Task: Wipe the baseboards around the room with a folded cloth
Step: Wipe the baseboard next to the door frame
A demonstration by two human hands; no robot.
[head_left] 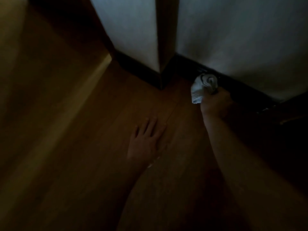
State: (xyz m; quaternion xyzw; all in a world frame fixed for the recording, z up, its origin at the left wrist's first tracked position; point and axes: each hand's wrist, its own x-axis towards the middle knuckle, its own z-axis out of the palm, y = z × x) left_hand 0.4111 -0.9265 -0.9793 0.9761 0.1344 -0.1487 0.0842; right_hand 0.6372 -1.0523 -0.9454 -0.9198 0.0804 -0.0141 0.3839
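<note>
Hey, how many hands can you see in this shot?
2. The left hand lies flat on the wooden floor; the right hand grips the cloth at the dark baseboard. None look hidden.

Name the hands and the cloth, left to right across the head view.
left hand, flat on the wooden floor → cloth → right hand, which grips the cloth at the dark baseboard.
</note>
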